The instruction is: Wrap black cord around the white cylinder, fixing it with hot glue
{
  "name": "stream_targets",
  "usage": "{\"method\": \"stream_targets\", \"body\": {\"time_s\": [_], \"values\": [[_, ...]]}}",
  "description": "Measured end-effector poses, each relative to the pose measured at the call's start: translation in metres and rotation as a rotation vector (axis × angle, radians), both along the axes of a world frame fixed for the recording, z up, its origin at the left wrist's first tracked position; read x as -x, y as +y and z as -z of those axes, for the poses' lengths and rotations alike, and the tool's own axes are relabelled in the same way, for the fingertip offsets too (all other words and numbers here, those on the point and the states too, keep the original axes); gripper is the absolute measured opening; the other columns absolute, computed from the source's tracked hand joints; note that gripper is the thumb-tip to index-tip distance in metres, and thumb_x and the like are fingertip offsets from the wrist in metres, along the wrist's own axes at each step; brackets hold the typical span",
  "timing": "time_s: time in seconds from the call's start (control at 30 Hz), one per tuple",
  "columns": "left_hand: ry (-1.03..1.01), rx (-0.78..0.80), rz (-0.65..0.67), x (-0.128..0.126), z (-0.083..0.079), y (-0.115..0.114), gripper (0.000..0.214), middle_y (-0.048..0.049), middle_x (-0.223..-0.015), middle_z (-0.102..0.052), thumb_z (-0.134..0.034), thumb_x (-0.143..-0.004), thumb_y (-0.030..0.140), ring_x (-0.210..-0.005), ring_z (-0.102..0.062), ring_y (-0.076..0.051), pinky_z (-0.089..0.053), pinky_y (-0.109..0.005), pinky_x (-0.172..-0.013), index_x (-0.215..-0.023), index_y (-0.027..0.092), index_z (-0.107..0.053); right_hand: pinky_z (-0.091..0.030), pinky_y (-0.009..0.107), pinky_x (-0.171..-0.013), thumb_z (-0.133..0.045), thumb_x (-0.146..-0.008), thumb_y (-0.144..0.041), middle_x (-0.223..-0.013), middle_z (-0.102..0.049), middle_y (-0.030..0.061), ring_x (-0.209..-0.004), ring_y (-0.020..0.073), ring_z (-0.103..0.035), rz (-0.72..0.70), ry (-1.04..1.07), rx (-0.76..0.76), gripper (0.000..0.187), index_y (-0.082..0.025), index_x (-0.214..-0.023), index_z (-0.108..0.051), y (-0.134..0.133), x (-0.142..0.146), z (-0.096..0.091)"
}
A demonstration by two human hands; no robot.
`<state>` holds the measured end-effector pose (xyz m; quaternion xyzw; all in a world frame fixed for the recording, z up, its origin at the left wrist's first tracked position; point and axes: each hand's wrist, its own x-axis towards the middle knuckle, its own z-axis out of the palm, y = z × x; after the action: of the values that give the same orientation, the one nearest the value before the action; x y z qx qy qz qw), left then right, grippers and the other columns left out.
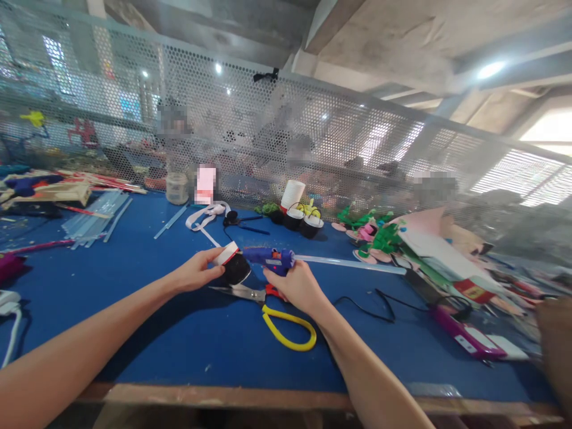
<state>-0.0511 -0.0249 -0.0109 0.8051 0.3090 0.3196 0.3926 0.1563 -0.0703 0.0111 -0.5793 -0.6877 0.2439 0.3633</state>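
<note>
My left hand (199, 271) grips a small black cup with a white rim (236, 269), tilted on its side. A white ribbon (208, 229) runs from near its rim back across the table. In my right hand (300, 285) is a blue hot glue gun (272, 258), its nozzle pointing left at the cup's rim. A long clear glue stick (351, 263) juts out of the gun's back end. Below both hands lie scissors (290, 330) with yellow and red handles, blades partly apart. Whether the nozzle touches the cup, I cannot tell.
Two similar black cups (311, 225) and a white roll (292, 195) stand at the back by the perforated metal screen (250, 131). Clear glue sticks (96, 217) lie at left. Green and pink craft pieces (379, 235) and a purple power strip (467, 335) are at right.
</note>
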Motion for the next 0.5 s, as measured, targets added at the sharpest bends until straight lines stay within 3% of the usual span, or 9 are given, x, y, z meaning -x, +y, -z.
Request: {"method": "stream_targets", "body": {"time_s": [0.5], "values": [[-0.009,0.022,-0.019,0.001,0.003,0.003,0.037,-0.0053,-0.097,-0.06,-0.043,-0.073,0.023,-0.09,-0.053,-0.02,-0.039,-0.029,-0.08,-0.107,0.012,-0.05,-0.034,0.02,-0.042,-0.048,-0.065,-0.029,-0.031,-0.039,-0.0044,-0.037,0.0104,-0.043,0.026,-0.053,-0.068,0.021,-0.017,-0.048,-0.049,0.012,-0.003,0.003]]}}
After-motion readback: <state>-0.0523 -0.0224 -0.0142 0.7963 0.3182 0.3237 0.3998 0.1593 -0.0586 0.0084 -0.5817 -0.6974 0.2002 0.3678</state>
